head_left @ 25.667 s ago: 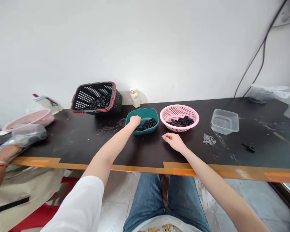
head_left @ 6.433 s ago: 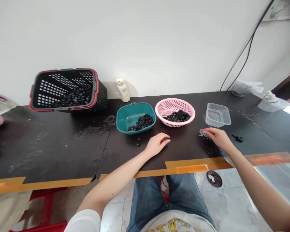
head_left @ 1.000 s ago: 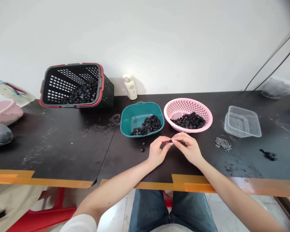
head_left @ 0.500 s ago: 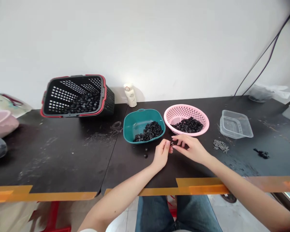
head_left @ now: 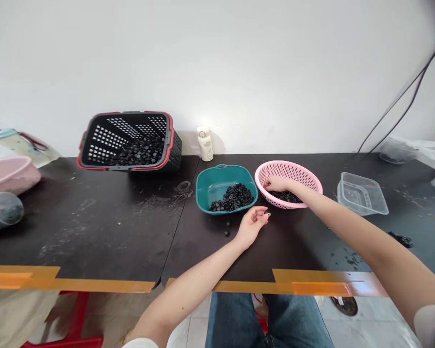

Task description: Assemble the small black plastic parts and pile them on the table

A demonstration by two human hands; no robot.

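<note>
Poking from left grip: small part (dark).

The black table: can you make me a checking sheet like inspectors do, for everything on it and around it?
Surface: black table, scuffed, with orange tape along the front edge.
Things in use: teal basin and pink perforated basket, both holding small black parts; two loose black pieces lie in front of the basin.
Clutter: cream bottle near the wall; clear plastic tub at right.
Hands: left hand pinches a tiny piece; right hand reaches inside the pink basket, fingertips partly hidden.
Cables: dark cables along the wall, right.
Surroundings: white wall; red stool below.
</note>
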